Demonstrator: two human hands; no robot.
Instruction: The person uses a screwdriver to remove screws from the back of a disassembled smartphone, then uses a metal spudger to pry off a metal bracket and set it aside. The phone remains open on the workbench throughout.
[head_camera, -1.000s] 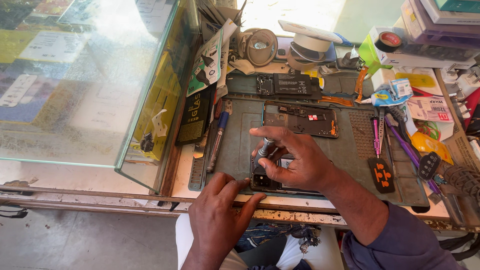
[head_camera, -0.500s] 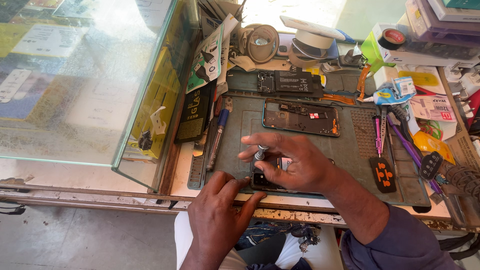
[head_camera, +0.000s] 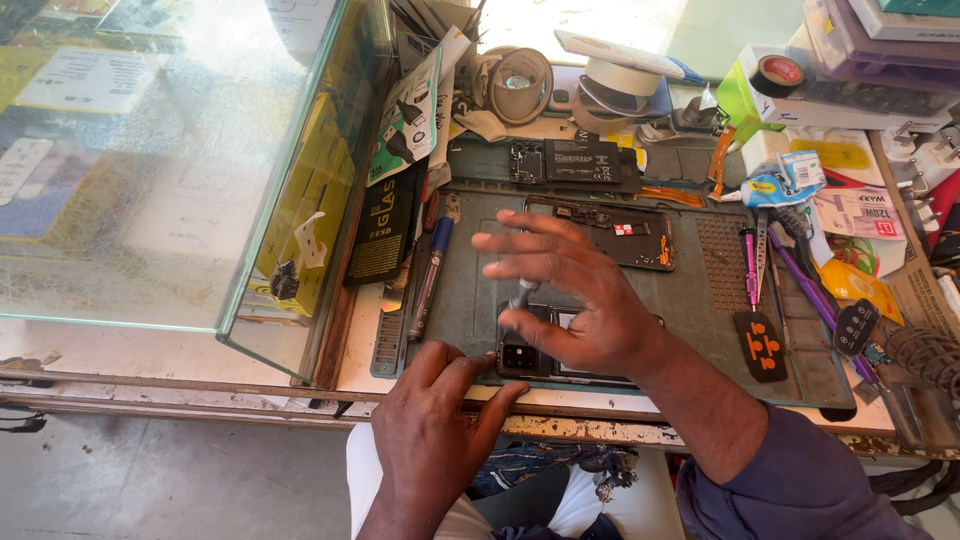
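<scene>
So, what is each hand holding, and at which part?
The right hand holds a small screwdriver by its grey handle, between thumb and fingers. The left hand holds nothing; its fingers press the near corner of the dark phone.

A worn, light-topped workbench (head_camera: 200, 352) with a chipped front edge carries a dark grey-green rubber repair mat (head_camera: 700, 300). To the mat's left stands a clear glass display case (head_camera: 170, 170). Directly on the mat lie a black phone (head_camera: 520, 357) turned back up, an opened phone frame (head_camera: 625, 232), a blue-capped marker pen (head_camera: 430, 275) and pink tweezers (head_camera: 750, 262)
</scene>
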